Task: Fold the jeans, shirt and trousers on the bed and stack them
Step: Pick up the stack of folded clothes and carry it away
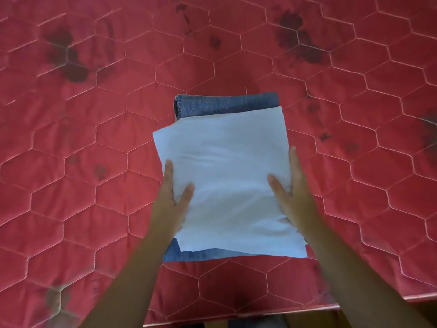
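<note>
At the bottom of the frame lay the near edge of the red quilted bed [71,185], and both forearms reached up from it toward the centre. The left hand [173,197] and right hand [293,195] flanked the folded pale shirt [227,176], level with each other and equally near. Each pinched a side edge, thumb on top and fingers [168,171] along or beneath the cloth. The shirt lay between the hands, its long axis running from lower frame to upper. It sat slightly skewed on the folded jeans [224,104], which showed beyond its far edge and under its near edge. I would judge squaring it the next concern. Trousers could not be made out.
</note>
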